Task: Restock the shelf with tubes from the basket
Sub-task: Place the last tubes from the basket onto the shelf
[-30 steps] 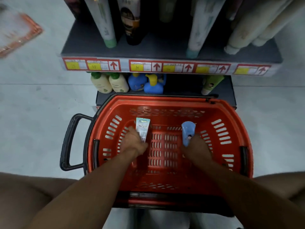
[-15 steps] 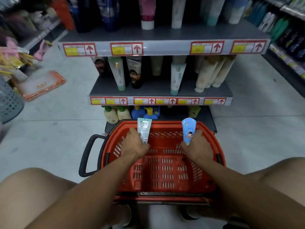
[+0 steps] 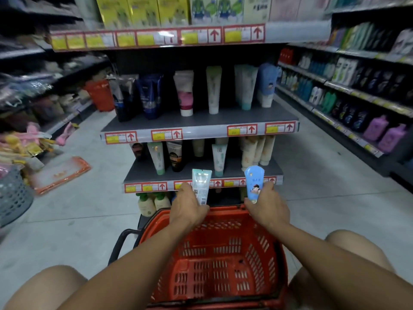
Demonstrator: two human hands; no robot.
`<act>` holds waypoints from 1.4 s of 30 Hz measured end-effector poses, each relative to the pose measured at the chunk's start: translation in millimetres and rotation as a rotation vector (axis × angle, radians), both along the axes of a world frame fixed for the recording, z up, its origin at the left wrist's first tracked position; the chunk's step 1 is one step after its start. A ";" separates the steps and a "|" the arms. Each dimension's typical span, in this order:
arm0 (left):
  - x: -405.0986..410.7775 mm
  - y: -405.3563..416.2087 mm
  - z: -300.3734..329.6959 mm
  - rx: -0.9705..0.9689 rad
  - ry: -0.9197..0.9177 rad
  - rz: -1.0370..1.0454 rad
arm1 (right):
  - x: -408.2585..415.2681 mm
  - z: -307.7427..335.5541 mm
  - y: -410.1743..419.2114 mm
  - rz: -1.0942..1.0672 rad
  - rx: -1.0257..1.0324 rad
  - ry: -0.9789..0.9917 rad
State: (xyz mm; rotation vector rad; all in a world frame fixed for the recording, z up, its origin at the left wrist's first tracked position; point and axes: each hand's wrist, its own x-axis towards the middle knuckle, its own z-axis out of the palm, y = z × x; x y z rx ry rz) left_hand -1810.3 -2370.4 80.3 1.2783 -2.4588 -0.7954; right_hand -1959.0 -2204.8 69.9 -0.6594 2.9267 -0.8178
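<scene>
My left hand grips a pale-green tube, my right hand a blue tube, both upright above the red basket, crimps up to match the shelf stock.

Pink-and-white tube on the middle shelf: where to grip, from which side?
Grip the pink-and-white tube mid-body, coming straight in from the open shelf front. It stands upright on its white cap, with gaps on both flanks for fingers. The crimped top is too flat and thin to hold firmly.

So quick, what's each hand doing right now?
Left hand: closed around a pale teal plastic tube.
Right hand: closed around a light blue plastic tube with a cartoon figure.
</scene>
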 end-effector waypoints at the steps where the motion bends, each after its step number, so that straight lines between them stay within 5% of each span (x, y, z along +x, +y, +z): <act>1: -2.9 3.5 5.9 -0.007 0.018 -0.008 | -2.9 6.5 2.5 -0.007 -0.016 0.004; 20: -69.3 34.3 83.4 -0.106 0.163 -0.101 | -58.1 81.1 23.8 -0.075 -0.139 0.103; 42: -238.6 -9.1 156.0 -0.214 0.413 -0.153 | -213.2 159.0 -50.0 -0.047 -0.303 0.180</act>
